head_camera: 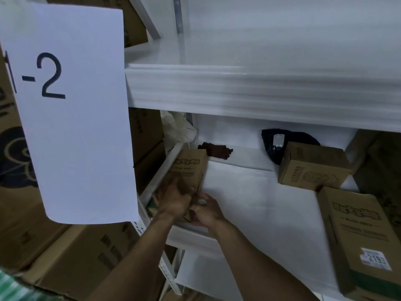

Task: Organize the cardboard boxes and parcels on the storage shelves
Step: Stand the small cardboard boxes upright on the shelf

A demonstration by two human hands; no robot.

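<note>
Cardboard boxes are lying spread over the middle shelf (pixel 249 203). The long box (pixel 358 231) is at the right front, and the squat box (pixel 312 166) is behind it with a black parcel (pixel 271 148) leaning at the back wall. The narrow box (pixel 191 168) is at the far left, running lengthwise along the side rail (pixel 160 172).

I am judging that the step in hand is squaring this narrow box into the left corner. To do that well, I am planning to slide it flat on the shelf rather than lift it. I am meaning to push it straight back along the rail, so that it is neither skewing outward nor riding up on the dark brown thing (pixel 214 149) lying just behind it. Steering from the near end with both hands should be giving me the most control over its angle.

My left hand (pixel 173 198) is lying over the box's near left side, with the fingers curling round its edge. My right hand (pixel 206 211) is at the near end, touching the left one, with the thumb on top and the fingers tucked around the end. Both hands are closing on the narrow box and neither is spread wide. Blur is hiding exactly where the fingertips are pressing.
</note>
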